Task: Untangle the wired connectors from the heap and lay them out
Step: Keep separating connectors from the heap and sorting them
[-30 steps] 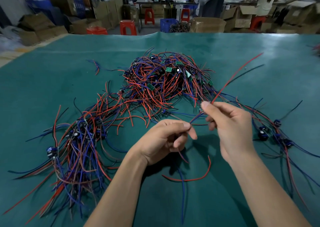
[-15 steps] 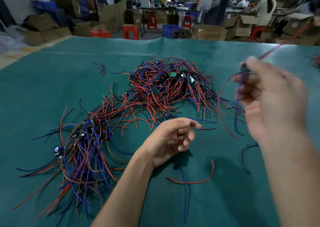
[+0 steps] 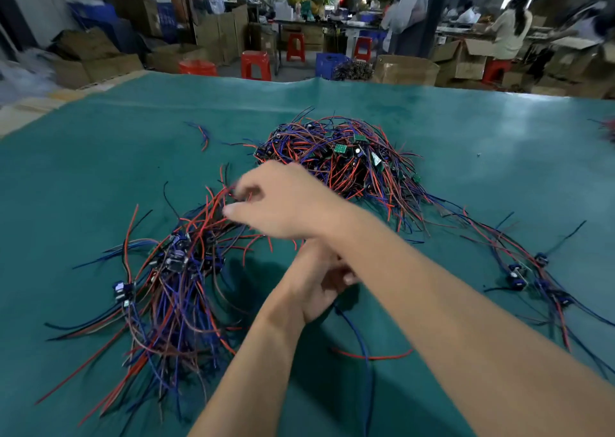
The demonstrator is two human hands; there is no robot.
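The right hand (image 3: 283,200) is extended across the left forearm, with its fingers (image 3: 239,211) loosely spread and reaching toward the red and blue wires at the near edge of the laid-out bundle (image 3: 173,270). The fingertips are blurred; whether a wire is pinched between them cannot be told. The left hand (image 3: 319,280) is positioned beneath the right forearm and is largely hidden by it; its fingers are seen curled, but what, if anything, is held cannot be told.

The tangled heap (image 3: 346,160) of wired connectors, with small green circuit boards on top, is located just beyond the right hand's fingers. A second laid-out row of connectors (image 3: 519,270) is placed well apart from both hands, on the right. A loose red wire (image 3: 372,356) and a blue wire (image 3: 359,336) lie below the left hand. All items rest on the green table cover (image 3: 100,170).
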